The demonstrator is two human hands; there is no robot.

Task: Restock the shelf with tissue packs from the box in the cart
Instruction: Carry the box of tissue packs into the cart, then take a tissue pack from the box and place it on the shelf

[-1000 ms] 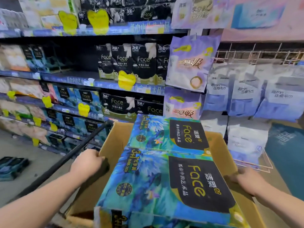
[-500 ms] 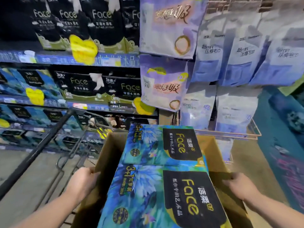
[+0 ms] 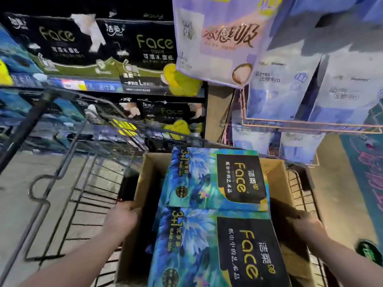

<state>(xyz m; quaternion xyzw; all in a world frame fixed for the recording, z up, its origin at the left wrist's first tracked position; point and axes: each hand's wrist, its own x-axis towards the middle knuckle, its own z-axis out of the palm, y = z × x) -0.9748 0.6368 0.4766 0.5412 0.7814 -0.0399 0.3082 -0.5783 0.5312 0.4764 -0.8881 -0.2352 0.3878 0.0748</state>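
A brown cardboard box (image 3: 152, 168) stands in a black wire cart (image 3: 83, 179). Two blue floral "Face" tissue packs lie on top in it: the far pack (image 3: 215, 179) and the near pack (image 3: 211, 251). My left hand (image 3: 122, 216) grips the box's left wall. The box's right wall is held by my right hand (image 3: 306, 224). The shelf (image 3: 87, 85) ahead on the left carries black "Face" packs (image 3: 99, 44) and blue packs.
Purple packs (image 3: 215, 38) hang at top centre. Pale blue bags (image 3: 290, 79) sit in a pink wire rack (image 3: 310, 126) at right. Yellow price tags (image 3: 180, 83) stick out from the shelf edge. Grey floor lies at left, a teal mat (image 3: 364, 172) at right.
The view has dropped and moved closer to the shelf. The box has sunk lower into the cart. Both hands keep their hold on the box's side walls.
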